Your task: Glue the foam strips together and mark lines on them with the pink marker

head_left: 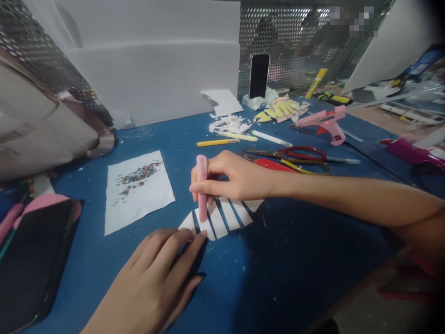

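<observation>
My right hand grips a thick pink marker upright, its lower end on a white cut-out. The cut-out lies flat as several slanted white strips with narrow blue gaps between them, tapering to a point at the left. My right hand hides part of its far edge. My left hand lies palm down with fingers stretched out, its fingertips touching the near left edge of the cut-out. To the left is a white sheet bearing a heap of small multicoloured glittery bits.
Behind my right hand lie an orange pen, a white marker, red-handled scissors and white scraps. A pink glue gun with a cord sits at right. One phone stands at the back; another lies at left.
</observation>
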